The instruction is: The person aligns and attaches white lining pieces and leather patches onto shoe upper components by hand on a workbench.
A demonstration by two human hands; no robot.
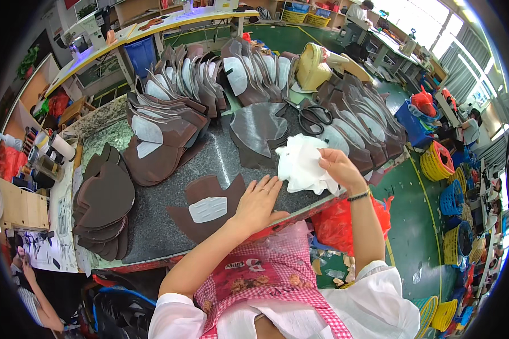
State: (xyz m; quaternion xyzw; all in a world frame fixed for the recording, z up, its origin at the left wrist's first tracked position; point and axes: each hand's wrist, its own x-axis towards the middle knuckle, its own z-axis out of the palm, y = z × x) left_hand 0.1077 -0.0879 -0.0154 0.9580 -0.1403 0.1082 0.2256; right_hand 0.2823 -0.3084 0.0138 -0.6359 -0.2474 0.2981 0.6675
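Observation:
My right hand pinches the edge of a white cut piece between thumb and fingers, at a small pile of white pieces by the table's front edge. Flat on the dark tabletop lies my left hand, fingers stretched out and holding nothing. Just left of it is a brown cut piece with a white patch on it. Behind the white pile, another brown piece has a shiny grey layer on top. Black-handled scissors rest beside that piece.
Brown pieces stand stacked at the left. Fanned rows with white patches line the back and right. A yellowish container stands behind the scissors. A red plastic bag hangs below the front edge. Baskets line the right.

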